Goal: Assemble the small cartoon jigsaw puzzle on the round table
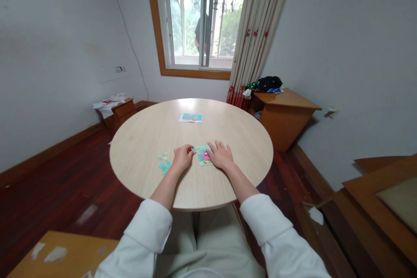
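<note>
A partly joined jigsaw puzzle [203, 157], pink and turquoise, lies flat on the round wooden table [143, 139]. My right hand [221, 155] rests on its right side with the fingers spread, hiding part of the picture. At the puzzle's left edge, my left hand [183, 156] pinches a small turquoise puzzle piece [194, 150] between thumb and fingers. Several loose puzzle pieces [164, 166] in green and turquoise are scattered left of my left hand, some partly behind the forearm.
A printed picture sheet [190, 117] lies toward the far side of the table. Beyond are a window with a curtain [257, 30] and a wooden desk [286, 108] bearing dark cloth. A person [202, 34] stands outside the window. A low cabinet [122, 110] stands at left.
</note>
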`<act>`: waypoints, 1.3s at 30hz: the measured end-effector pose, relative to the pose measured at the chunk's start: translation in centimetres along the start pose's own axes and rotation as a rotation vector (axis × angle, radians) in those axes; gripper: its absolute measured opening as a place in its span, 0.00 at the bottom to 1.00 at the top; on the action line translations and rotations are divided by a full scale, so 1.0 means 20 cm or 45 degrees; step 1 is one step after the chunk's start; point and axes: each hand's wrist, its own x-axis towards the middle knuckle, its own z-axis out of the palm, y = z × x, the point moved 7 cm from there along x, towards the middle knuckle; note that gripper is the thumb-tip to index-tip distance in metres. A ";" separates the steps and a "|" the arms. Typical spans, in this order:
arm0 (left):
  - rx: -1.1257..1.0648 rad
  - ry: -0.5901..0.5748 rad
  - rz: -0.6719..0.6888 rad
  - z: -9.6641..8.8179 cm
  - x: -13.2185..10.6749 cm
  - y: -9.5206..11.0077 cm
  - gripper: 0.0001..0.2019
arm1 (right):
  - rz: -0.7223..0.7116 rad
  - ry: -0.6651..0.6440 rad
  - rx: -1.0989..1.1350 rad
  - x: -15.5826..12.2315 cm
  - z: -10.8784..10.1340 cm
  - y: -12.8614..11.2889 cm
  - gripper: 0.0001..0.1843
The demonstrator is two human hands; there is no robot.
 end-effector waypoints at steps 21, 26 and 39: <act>0.300 -0.016 -0.055 0.00 0.00 0.01 0.09 | -0.020 -0.019 -0.017 -0.05 -0.02 -0.05 0.29; 0.345 -0.021 -0.037 -0.01 -0.01 0.03 0.10 | -0.008 -0.038 -0.024 -0.05 -0.02 -0.05 0.29; 0.386 -0.031 -0.039 -0.01 -0.01 0.04 0.13 | -0.008 -0.034 -0.039 -0.06 -0.03 -0.06 0.30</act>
